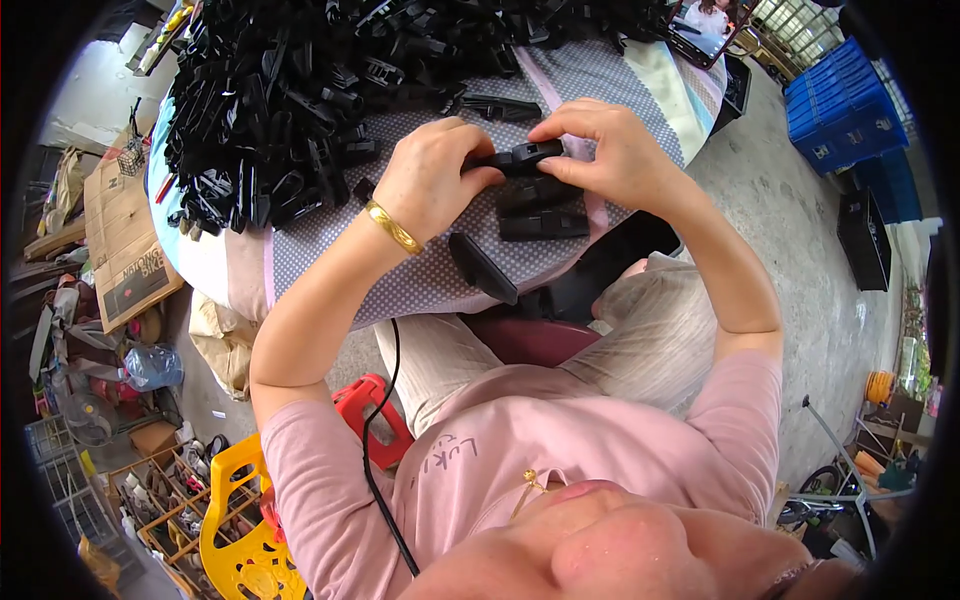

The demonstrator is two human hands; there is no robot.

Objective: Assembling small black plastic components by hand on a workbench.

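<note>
Both my hands hold one narrow black plastic piece [520, 159] level over the table. My left hand [432, 172], with a gold bangle at its wrist, has thumb and fingers closed on the left end. The right end is pinched between thumb and forefinger of my right hand [612, 150]. Just below lie a pair of black plastic parts [543, 222] side by side. A flat black piece [482, 268] rests slantwise near the table's front edge. Beyond my hands is another long black part [500, 107]. The exact kind of these pieces cannot be made out.
A large heap of black plastic parts [290, 110] covers the far left of the round table [350, 285], which has a dotted cloth. A screen [703, 28] stands at the far right. Blue crates [842, 105], cardboard [125, 235] and a yellow plastic stool [245, 520] surround it.
</note>
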